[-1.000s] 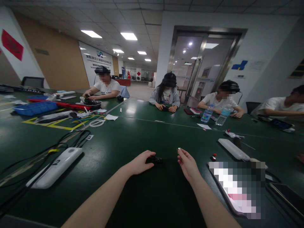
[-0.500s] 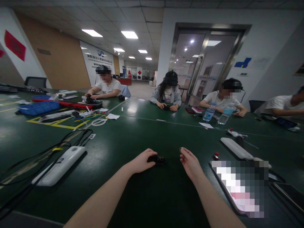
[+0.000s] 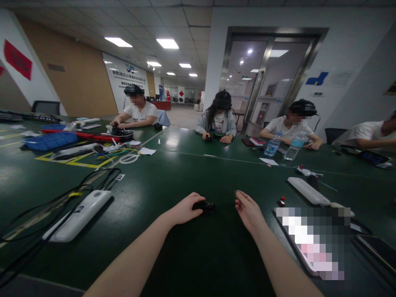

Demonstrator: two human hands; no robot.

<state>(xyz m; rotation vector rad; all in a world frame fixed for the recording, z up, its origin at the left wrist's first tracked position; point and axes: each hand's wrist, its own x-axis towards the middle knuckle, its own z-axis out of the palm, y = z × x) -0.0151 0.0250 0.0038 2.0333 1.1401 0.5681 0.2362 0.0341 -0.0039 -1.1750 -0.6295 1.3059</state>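
My left hand [image 3: 187, 208] is closed around the near end of a small glossy black object [image 3: 208, 206], with thumb and fingers on either side of it. The object lies low over the green tabletop [image 3: 173, 255]; its exact kind cannot be made out. To the right of it, my right hand [image 3: 247, 208] is raised a little, its thumb and forefinger pinched on a tiny brownish piece [image 3: 236, 192] too small to name. The other fingers of that hand are curled. A gap of bare tabletop separates the two hands.
A white power strip [image 3: 78, 216] with black cables lies on the left. On the right are a tablet [image 3: 305, 258], a small red-and-dark item [image 3: 281, 201], another white bar [image 3: 307, 192] and a phone [image 3: 379, 249]. Water bottles [image 3: 273, 144] stand farther back. Several people sit across the table.
Both my hands stay almost where they were; the tiny piece in my right fingertips looks slightly turned. Across the table, a person's hand has shifted a dark item leftward.
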